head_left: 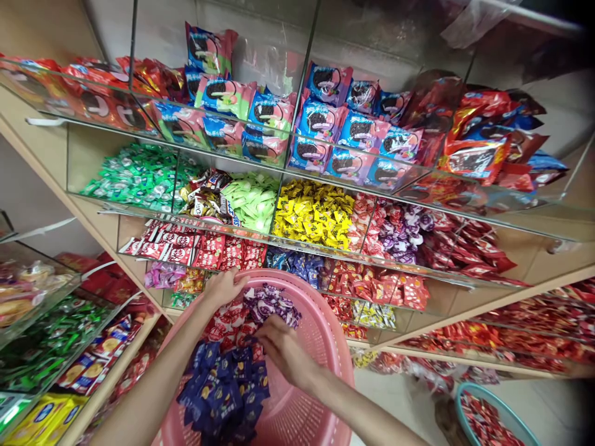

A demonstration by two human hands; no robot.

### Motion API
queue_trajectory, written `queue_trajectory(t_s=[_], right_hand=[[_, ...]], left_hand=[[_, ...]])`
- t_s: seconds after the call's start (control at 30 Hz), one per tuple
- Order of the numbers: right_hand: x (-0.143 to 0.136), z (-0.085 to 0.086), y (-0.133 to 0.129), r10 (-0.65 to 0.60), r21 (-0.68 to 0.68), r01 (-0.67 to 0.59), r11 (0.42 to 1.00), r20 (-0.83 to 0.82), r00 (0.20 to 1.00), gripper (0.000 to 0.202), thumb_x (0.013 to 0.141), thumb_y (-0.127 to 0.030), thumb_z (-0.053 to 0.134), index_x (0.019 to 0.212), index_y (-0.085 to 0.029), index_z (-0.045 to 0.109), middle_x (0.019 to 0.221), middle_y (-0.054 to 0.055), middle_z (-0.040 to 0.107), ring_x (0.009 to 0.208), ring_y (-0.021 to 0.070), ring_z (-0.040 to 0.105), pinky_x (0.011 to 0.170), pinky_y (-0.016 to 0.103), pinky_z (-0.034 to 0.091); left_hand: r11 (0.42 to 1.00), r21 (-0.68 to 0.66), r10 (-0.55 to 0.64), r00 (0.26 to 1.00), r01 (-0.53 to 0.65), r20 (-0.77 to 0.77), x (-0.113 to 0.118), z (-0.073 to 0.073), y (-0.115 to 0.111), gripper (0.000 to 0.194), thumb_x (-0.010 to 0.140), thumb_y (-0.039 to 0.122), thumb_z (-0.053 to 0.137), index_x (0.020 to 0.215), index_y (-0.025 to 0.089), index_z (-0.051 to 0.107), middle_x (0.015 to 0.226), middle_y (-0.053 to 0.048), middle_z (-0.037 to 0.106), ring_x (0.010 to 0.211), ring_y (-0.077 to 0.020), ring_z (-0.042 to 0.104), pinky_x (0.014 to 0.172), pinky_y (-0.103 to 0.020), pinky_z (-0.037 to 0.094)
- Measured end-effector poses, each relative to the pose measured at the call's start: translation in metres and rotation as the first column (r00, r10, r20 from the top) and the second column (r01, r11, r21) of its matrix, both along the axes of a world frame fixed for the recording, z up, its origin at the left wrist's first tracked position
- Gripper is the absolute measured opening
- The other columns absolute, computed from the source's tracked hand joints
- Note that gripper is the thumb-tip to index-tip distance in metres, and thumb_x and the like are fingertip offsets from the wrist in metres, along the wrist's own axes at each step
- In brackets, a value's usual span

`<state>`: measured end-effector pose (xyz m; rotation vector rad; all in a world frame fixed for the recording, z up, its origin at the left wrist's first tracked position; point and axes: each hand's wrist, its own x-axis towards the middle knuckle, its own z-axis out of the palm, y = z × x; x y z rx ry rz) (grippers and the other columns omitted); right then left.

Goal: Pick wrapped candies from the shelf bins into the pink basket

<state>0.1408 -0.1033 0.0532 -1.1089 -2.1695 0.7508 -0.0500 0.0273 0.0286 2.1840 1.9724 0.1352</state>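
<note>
A pink plastic basket [335,322] with slotted walls stands in front of me, below the shelves. My left hand [225,288] is closed on its far left rim. Inside it, dark blue candy packets [227,390] are heaped at the near left, red-and-white wrapped candies [230,325] lie behind them, and purple-and-white ones [274,303] sit at the far side. Over the middle of the basket, my right hand [283,347] has its fingers drawn together, touching or just above the candies where the blue and red ones meet. Its fingertips are partly hidden, so what they pinch is unclear.
Clear-fronted shelves carry blue-and-pink cookie packs [320,118], green candies [139,176], yellow candies [313,214] and red packets [167,241]. A second shelf rack with yellow packs [44,418] is at the left. A teal basin [467,391] of red packets sits at the lower right.
</note>
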Motion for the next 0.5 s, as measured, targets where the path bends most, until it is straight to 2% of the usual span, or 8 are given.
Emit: queue_trajectory(t_s=[0.07, 0.17, 0.37, 0.5], right_hand=[[-0.011, -0.010, -0.008, 0.050, -0.017, -0.050, 0.999, 0.021, 0.999, 0.021, 0.088, -0.015, 0.039, 0.095, -0.019, 0.058, 0.092, 0.005, 0.054, 0.078, 0.0119, 0.054, 0.069, 0.021, 0.045], [-0.020, -0.016, -0.014, 0.071, -0.016, -0.071, 0.997, 0.055, 0.996, 0.021, 0.086, -0.014, 0.039, 0.095, -0.020, 0.057, 0.094, 0.004, 0.052, 0.074, 0.0108, 0.054, 0.065, 0.019, 0.046], [-0.025, -0.026, -0.019, 0.091, -0.019, -0.090, 0.996, 0.043, 0.995, 0.019, 0.084, -0.011, 0.039, 0.090, -0.021, 0.054, 0.096, 0.004, 0.053, 0.079, 0.0126, 0.055, 0.070, 0.022, 0.047], [-0.025, -0.039, -0.026, 0.149, -0.026, -0.147, 0.989, 0.109, 0.983, 0.021, 0.079, -0.009, 0.044, 0.094, -0.021, 0.053, 0.097, 0.004, 0.054, 0.080, 0.0139, 0.055, 0.071, 0.023, 0.047]], left_hand=[[1.000, -0.002, 0.005, 1.000, -0.005, -0.001, 0.000, 0.000, 0.000, 0.064, 0.077, 0.066, 0.021, 0.109, 0.022, 0.056, 0.093, -0.012, 0.068, 0.087, -0.0306, 0.062, 0.072, -0.038, 0.044], [1.000, -0.002, 0.004, 1.000, -0.004, 0.002, 0.000, 0.001, -0.001, 0.064, 0.077, 0.066, 0.022, 0.109, 0.022, 0.055, 0.094, -0.012, 0.068, 0.087, -0.0302, 0.062, 0.073, -0.037, 0.044], [1.000, -0.003, 0.007, 1.000, -0.007, 0.016, 0.001, 0.004, -0.002, 0.063, 0.078, 0.065, 0.024, 0.110, 0.021, 0.056, 0.095, -0.013, 0.068, 0.088, -0.0311, 0.062, 0.072, -0.038, 0.044], [1.000, -0.009, 0.006, 1.000, -0.006, 0.000, 0.002, 0.006, -0.002, 0.062, 0.078, 0.065, 0.023, 0.105, 0.021, 0.058, 0.095, -0.013, 0.068, 0.088, -0.0316, 0.061, 0.072, -0.039, 0.044]])
